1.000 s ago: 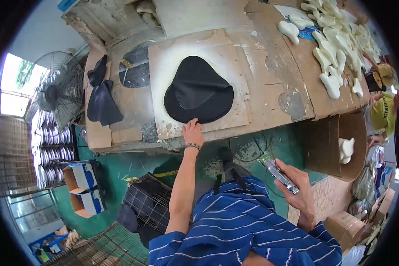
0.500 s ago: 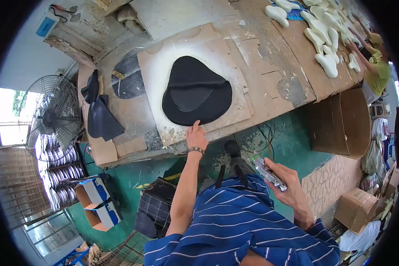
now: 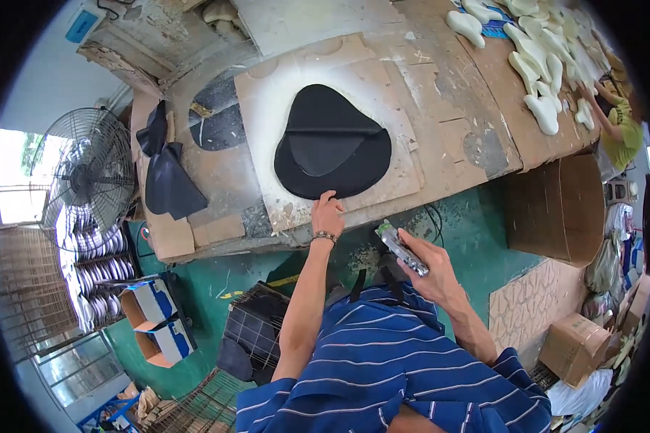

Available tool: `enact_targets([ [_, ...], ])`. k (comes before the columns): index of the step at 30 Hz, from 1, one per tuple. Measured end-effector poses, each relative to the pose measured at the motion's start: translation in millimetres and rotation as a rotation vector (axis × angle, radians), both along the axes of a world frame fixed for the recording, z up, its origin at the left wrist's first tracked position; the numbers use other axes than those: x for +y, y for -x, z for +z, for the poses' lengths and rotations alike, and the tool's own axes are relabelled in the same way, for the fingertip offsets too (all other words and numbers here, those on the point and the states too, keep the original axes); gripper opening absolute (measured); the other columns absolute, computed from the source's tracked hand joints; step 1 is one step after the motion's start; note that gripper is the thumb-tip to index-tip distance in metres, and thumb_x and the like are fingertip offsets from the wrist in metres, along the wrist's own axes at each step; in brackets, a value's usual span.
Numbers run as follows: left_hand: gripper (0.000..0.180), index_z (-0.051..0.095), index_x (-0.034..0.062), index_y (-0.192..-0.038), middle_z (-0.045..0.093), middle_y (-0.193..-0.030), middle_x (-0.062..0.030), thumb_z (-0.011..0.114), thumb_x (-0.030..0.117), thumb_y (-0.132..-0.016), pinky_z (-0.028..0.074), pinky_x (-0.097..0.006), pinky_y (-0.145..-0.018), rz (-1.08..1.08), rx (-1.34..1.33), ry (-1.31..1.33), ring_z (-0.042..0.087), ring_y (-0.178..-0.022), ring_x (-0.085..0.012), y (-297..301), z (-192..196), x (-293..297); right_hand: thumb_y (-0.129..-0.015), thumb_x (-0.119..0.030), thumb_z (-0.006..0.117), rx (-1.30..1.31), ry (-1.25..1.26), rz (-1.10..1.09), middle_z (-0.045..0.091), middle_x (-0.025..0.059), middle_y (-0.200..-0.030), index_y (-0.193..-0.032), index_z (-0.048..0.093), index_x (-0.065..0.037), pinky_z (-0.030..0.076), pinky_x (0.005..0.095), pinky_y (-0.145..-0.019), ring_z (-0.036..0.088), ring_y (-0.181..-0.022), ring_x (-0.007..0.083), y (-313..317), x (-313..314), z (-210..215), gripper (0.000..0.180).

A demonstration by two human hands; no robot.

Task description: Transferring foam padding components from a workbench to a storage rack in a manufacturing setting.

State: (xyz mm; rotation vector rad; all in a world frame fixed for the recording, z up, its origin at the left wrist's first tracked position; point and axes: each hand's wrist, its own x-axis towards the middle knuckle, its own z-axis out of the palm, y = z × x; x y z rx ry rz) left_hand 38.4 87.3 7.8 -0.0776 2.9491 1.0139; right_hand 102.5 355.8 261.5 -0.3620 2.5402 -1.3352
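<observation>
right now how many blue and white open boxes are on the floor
2. The upper open box and the lower open box sit side by side on the green floor, left of the person, below the fan. More may be hidden out of view.

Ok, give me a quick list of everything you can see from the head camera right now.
black rubber sheet: one, black, part folded over, on a white-dusted board on the workbench
black scraps: a few, black, left end of the bench
white cut shapes: many, off-white, far right of the bench
fan: one, dark wire cage, left of the bench
open cartons: two, blue and white, on the green floor
wire basket: one, dark, by the person's legs
cardboard boxes: some, brown, lower right
co-worker: one, yellow top, far right
left hand: fingertips on the sheet's near edge
right hand: grip closed on a silver tool
</observation>
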Motion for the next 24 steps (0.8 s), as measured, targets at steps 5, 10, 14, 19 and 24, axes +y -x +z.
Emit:
enact_targets([
  [5, 0.026, 0.076, 0.0076, -0.094, 0.075, -0.12, -0.0096, 0.063, -0.009, -0.077, 0.057, -0.04, -0.092, 0.179, -0.101, -0.397, 0.071, -0.103, -0.0294, 18, -27, -17, -0.086, -0.004, 0.076, 0.069, 0.008, -0.061, 0.073, 0.0207, -0.114, -0.142, 0.062, -0.001, 0.057, 0.0453, -0.089, 0.072, -0.102, 0.0424, 33, -10, -32, 0.058],
  [10, 0.025, 0.075, 0.0052, -0.11, 0.078, -0.098, -0.0076, 0.062, -0.005, -0.092, 0.056, -0.031, -0.086, 0.367, -0.051, -0.713, 0.073, -0.094, -0.0152, 25, -52, -34, -0.088, -0.011, 0.075, 0.149, -0.033, 0.014, 0.073, 0.0236, -0.115, -0.141, 0.061, 0.0, 0.056, 0.0519, -0.091, 0.07, -0.107, 0.0456, 111, -38, -109, 0.056],
  [14, 0.022, 0.074, 0.004, -0.116, 0.076, -0.099, -0.0048, 0.072, 0.001, -0.094, 0.056, -0.028, -0.078, 0.471, -0.097, -0.737, 0.068, -0.085, -0.0108, 46, -31, -25, -0.089, -0.012, 0.073, -0.073, -0.175, 0.094, 0.072, 0.0279, -0.12, -0.142, 0.062, 0.003, 0.055, 0.0497, -0.095, 0.069, -0.109, 0.046, 157, -64, -147, 0.056],
  [19, 0.027, 0.078, 0.0104, -0.111, 0.069, -0.087, -0.0044, 0.085, 0.014, -0.085, 0.055, -0.033, -0.071, 0.364, -0.005, -0.215, 0.066, -0.076, -0.018, 92, 7, -32, -0.085, -0.006, 0.066, -0.085, -0.339, 0.143, 0.075, 0.0222, -0.107, -0.139, 0.061, -0.002, 0.058, 0.0545, -0.084, 0.071, -0.1, 0.0448, 165, -69, -188, 0.053],
  [24, 0.028, 0.077, 0.0165, -0.103, 0.065, -0.099, -0.0054, 0.086, 0.022, -0.077, 0.054, -0.043, -0.082, -0.092, 0.17, 0.216, 0.067, -0.095, -0.027, 132, 12, -72, -0.079, 0.0, 0.064, -0.047, -0.316, 0.071, 0.074, 0.024, -0.11, -0.14, 0.061, -0.001, 0.058, 0.0539, -0.084, 0.072, -0.1, 0.0448, 147, -70, -197, 0.061],
])
